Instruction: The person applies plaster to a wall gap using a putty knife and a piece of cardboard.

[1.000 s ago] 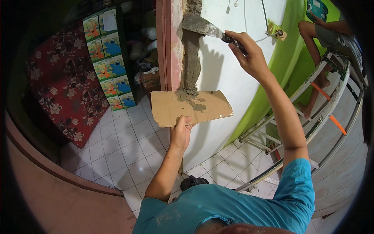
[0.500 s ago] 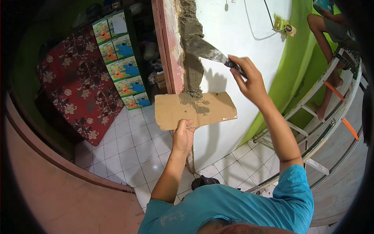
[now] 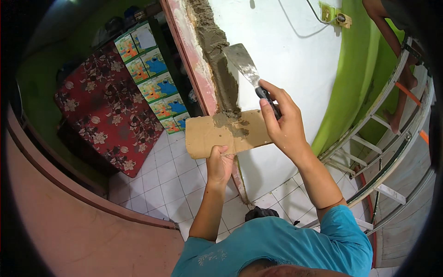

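My left hand (image 3: 218, 165) grips the lower edge of a piece of brown cardboard (image 3: 200, 137), thumb on top. Wet grey mortar (image 3: 224, 121) lies on the cardboard's far edge, by the wall. In my right hand (image 3: 287, 121) is a putty knife (image 3: 247, 69) with a black handle and a wide metal blade, its fingers wrapped round the handle. The blade's tip is at the right border of a strip of grey mortar (image 3: 217, 51) running down the wall beside the door frame; whether it touches I cannot tell.
A pinkish door frame (image 3: 187, 55) borders the mortar on the left. Beyond it stand a drawer cabinet (image 3: 154, 87) with cartoon fronts and a red floral panel (image 3: 106, 106). At right, a metal ladder (image 3: 369, 138) bears another person's leg (image 3: 392, 41). A black bag (image 3: 260, 213) lies on the tiles.
My right hand has moved down and a little left, and the putty knife has turned steeper, its blade shifting off the middle of the mortar strip. The view has tilted slightly.
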